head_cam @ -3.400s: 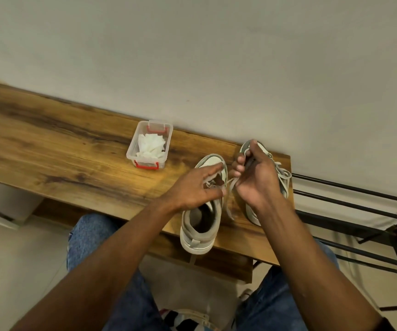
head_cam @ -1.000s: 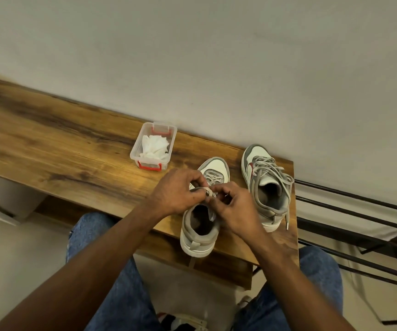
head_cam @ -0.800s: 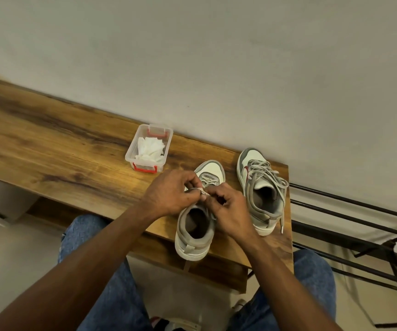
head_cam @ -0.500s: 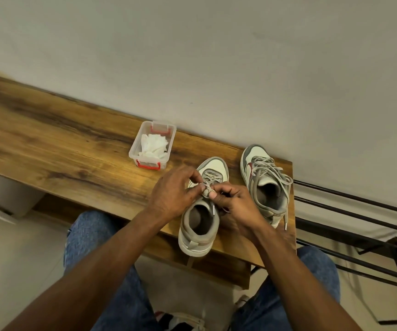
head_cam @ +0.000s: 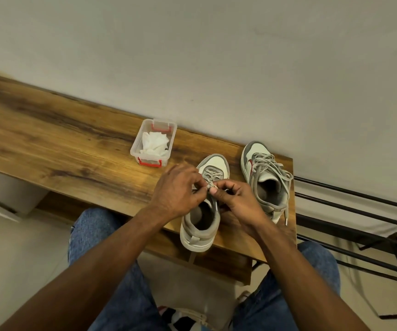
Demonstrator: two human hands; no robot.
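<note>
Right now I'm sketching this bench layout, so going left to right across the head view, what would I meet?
Clear plastic box → left hand → lace pinched by both hands → right hand → loose-laced shoe → black metal rack.

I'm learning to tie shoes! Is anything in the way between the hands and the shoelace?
Nothing visible is. The left hand and right hand both pinch the lace above the near shoe. The other shoe and the plastic box sit off to the sides.
</note>
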